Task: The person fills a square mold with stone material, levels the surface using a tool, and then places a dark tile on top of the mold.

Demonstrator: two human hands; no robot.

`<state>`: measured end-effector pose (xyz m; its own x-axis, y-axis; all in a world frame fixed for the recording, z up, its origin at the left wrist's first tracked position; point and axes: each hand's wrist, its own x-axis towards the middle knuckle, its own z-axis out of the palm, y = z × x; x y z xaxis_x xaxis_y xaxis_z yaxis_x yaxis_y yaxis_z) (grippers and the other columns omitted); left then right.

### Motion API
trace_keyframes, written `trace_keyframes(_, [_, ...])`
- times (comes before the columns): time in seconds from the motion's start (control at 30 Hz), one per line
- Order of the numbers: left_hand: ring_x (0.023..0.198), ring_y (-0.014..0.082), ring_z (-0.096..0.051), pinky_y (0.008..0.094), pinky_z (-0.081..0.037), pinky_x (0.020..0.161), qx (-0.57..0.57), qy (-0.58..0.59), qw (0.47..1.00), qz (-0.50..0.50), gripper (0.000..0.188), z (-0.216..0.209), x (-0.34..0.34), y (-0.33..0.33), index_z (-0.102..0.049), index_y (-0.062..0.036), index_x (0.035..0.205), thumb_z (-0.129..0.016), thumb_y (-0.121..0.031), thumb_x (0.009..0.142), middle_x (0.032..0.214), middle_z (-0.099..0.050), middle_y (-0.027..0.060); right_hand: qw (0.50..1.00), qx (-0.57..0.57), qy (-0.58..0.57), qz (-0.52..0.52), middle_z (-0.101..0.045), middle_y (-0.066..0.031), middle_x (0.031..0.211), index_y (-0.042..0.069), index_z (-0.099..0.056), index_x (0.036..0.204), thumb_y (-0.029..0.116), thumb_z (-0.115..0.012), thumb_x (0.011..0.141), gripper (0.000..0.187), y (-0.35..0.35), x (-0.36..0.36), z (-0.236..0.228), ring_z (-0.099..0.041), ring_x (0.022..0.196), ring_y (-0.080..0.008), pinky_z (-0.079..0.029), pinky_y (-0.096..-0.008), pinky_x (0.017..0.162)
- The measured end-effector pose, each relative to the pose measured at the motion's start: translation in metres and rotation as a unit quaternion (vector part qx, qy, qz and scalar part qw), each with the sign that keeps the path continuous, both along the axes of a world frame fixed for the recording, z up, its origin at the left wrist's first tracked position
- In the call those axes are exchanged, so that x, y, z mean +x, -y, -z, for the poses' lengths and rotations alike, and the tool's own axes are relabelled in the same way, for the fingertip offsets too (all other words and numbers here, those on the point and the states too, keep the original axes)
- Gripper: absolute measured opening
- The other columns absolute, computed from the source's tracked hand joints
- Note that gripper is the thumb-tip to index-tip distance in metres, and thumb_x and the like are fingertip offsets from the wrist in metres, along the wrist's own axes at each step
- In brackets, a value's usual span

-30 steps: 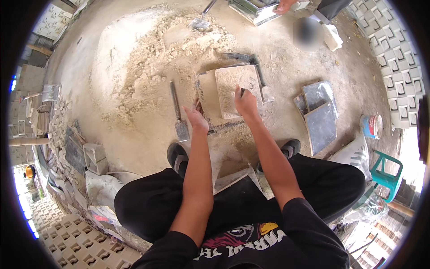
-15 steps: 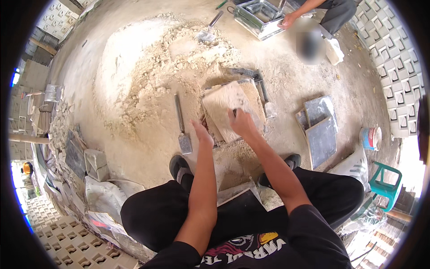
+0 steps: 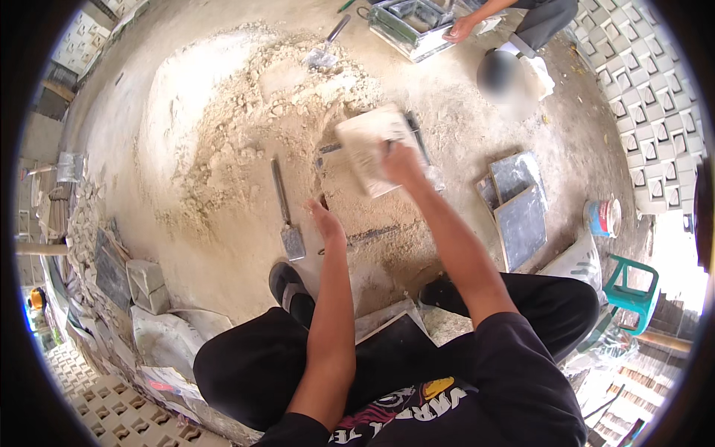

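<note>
My right hand grips the dark handle on top of a square, dust-covered board. The board is blurred by motion and tilts over the far part of a dark-edged square mould filled with sandy powder. Much of the mould's far side is hidden beneath the board. At the mould's left edge is my left hand, fingers apart and holding nothing. Left of that hand, a small trowel with a long metal handle lies on the floor.
A heap of pale sand spreads ahead, with another trowel on it. A co-worker's hand touches a metal mould at the far side. Dark plates, a bucket and a green stool stand right.
My right hand has swung the board away from me and slightly left, uncovering the near part of the powder. My left hand stays by the mould's left edge. The view has shifted slightly.
</note>
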<state>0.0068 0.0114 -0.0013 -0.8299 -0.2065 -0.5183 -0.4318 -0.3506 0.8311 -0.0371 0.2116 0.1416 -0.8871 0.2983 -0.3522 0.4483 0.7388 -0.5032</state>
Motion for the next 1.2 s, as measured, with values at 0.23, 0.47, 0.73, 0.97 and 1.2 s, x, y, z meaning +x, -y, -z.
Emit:
trace_keyframes(0.23, [0.138,0.0292,-0.025,0.0354,-0.019,0.111,-0.162,0.050,0.979,0.112,0.084,-0.073,0.004,-0.029,-0.026,0.0049,0.141,-0.020,-0.063,0.093,0.146,-0.029,0.0218,0.987,-0.017,-0.070,0.142,-0.063,-0.0208,0.070,-0.002,-0.060,0.081,0.049,-0.035,0.096,0.059,-0.035,0.083,0.014,-0.064,0.066,-0.0329,-0.050,-0.0448,0.060])
trace_keyframes(0.47, [0.132,0.0269,-0.033,0.0351,-0.018,0.111,0.111,-0.008,0.993,0.028,0.091,-0.047,0.001,-0.005,-0.030,0.0030,0.141,-0.014,-0.070,0.089,0.143,-0.037,0.0180,0.977,-0.048,-0.157,0.133,-0.059,-0.0311,0.072,-0.005,-0.057,0.078,0.040,-0.047,0.093,0.048,0.052,0.134,0.013,-0.058,0.074,-0.0492,-0.045,-0.0533,0.066])
trace_keyframes(0.73, [0.125,0.0226,-0.041,0.0359,-0.020,0.108,0.185,0.016,0.982,-0.045,0.089,-0.056,0.010,0.001,-0.037,-0.0001,0.138,-0.012,-0.070,0.089,0.133,-0.048,0.0112,0.979,-0.061,-0.144,0.130,-0.062,-0.0306,0.080,-0.005,-0.062,0.085,0.047,-0.036,0.094,0.059,0.073,-0.005,0.017,-0.062,0.080,-0.0451,-0.050,-0.0497,0.075])
trace_keyframes(0.97, [0.132,0.0191,-0.033,0.0368,-0.014,0.110,0.108,0.056,0.983,-0.137,0.082,-0.044,0.002,0.052,-0.040,-0.0086,0.138,-0.015,-0.070,0.088,0.142,-0.040,0.0068,0.993,-0.044,-0.110,-0.014,-0.062,-0.0296,0.075,-0.003,-0.055,0.084,0.043,-0.045,0.092,0.048,0.126,0.094,0.029,-0.061,0.074,-0.0471,-0.048,-0.0535,0.069])
trace_keyframes(1.2, [0.135,0.0199,-0.029,0.0375,-0.014,0.111,0.066,0.025,0.996,-0.045,0.078,-0.014,0.018,0.047,-0.041,-0.0068,0.137,-0.019,-0.066,0.091,0.145,-0.036,0.0091,0.973,0.037,-0.213,0.082,-0.062,-0.0285,0.072,-0.002,-0.056,0.083,0.043,-0.045,0.093,0.047,0.044,0.150,0.025,-0.061,0.067,-0.0462,-0.048,-0.0509,0.059])
